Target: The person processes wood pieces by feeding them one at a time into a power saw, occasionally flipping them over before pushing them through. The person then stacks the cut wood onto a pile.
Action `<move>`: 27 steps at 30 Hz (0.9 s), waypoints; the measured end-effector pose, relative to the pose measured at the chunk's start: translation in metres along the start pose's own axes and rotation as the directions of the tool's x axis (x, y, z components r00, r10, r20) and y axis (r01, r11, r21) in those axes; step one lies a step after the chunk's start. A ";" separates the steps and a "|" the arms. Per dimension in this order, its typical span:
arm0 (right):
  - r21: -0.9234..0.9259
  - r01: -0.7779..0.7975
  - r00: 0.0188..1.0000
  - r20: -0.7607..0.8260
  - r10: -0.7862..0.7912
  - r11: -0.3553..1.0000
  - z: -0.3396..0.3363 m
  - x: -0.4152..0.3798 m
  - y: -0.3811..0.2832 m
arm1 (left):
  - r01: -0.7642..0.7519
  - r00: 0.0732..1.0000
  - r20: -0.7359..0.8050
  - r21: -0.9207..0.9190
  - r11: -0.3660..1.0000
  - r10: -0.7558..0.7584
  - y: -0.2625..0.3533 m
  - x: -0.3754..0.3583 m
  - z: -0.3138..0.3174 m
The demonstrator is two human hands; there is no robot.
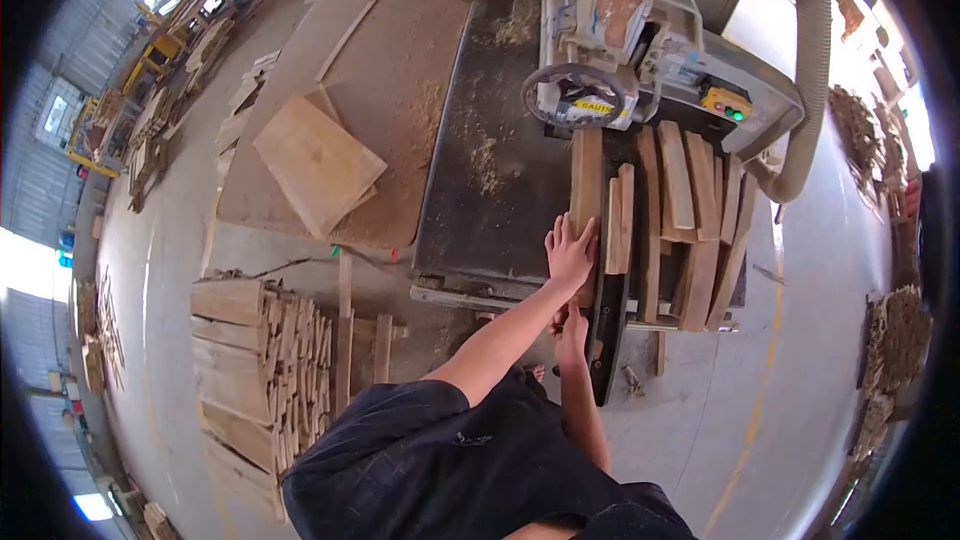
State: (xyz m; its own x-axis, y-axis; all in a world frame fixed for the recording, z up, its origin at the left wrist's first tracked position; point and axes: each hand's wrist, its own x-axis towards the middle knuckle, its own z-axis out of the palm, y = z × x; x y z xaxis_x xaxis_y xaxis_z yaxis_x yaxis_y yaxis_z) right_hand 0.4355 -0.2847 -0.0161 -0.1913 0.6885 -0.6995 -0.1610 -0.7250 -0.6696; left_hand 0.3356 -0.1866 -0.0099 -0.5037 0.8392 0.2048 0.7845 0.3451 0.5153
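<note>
A long wooden board (587, 172) lies on the dark machine table, its far end at the woodworking machine (625, 30) below the handwheel (573, 97). My left hand (571, 252) rests on top of the board with fingers spread. Closer to me, my right hand (571, 332) is closed at the board's near end; its fingers are partly hidden. Just right of the board runs a black guide rail (606, 340), with narrow wooden strips (620, 220) beside it. Several more wood pieces (697, 210) lie side by side farther right.
Sawdust covers the black table (490, 140) and the brown side table (390, 90), where wide boards (318, 165) lie. A stack of planks (230, 340) stands on the floor at left. A thick dust hose (812, 70) hangs at right, near a yellow control box (727, 103).
</note>
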 end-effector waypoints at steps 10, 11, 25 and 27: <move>0.000 -0.162 0.986 0.035 0.162 0.987 0.046 0.096 -0.074 | 0.015 0.992 -0.120 -0.078 0.997 -0.025 -0.002 0.105 0.029; 0.028 -0.219 0.974 -0.048 0.220 0.975 0.055 0.101 -0.078 | 0.013 0.996 -0.085 -0.055 0.998 -0.018 -0.006 0.121 0.029; 0.079 -0.111 0.963 -0.239 0.128 0.991 0.128 0.140 -0.147 | 0.081 0.773 -0.584 -0.298 0.951 -0.249 -0.299 0.363 -0.148; 0.077 -0.089 0.955 -0.277 0.107 0.993 0.132 0.147 -0.151 | 0.423 0.786 -0.430 -0.152 0.893 -0.445 -0.367 0.417 -0.178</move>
State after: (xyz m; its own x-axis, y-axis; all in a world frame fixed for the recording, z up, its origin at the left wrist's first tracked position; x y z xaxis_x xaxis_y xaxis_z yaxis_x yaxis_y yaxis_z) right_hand 0.3036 -0.0765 0.0150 0.0679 0.5839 -0.8090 -0.2176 -0.7827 -0.5832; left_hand -0.2269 -0.0386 0.0342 -0.9005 0.3250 0.2889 0.4324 0.5998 0.6733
